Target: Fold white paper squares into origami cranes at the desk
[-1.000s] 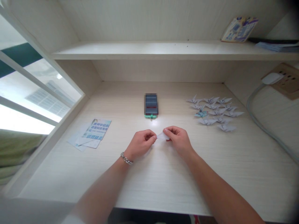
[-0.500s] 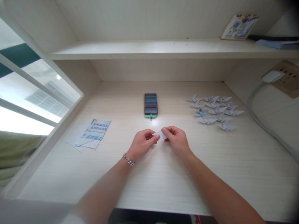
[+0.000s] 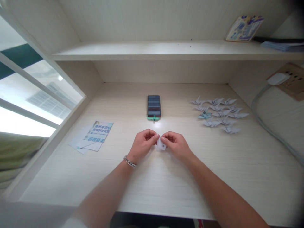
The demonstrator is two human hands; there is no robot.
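Pale wood grain ran across the tabletop where you worked, boxed in by side panels and a shelf overhead. Your left hand and right hand met low over the surface, knuckles raised and fingertips almost touching. Between them you pinched a small piece of folded paper. Both hands were closed on it, thumb and forefinger of each nipping its upper edge. The rest hung down toward the tabletop; whether it touched the wood could not be told. A small dark mark showed on the face turned toward you.

That paper looked feather-light and thin. It would likely bend at the slightest push, take a crease wherever you pressed, and tear if your hands pulled apart. The layered folds seemed the stiffest part, so the edges where your fingertips sat were the sound place to hold, with the pads and only a light squeeze.

Just beyond your fingertips lay a phone, end-on to you. Farther out, beyond and outside your right hand, a cluster of paper cranes sat in loose rows, well apart from your grip. Outside your left hand lay a few printed leaflets, fanned over one another. A chain bracelet circled your left wrist. Far past the right hand a grey cable curved along the side panel.
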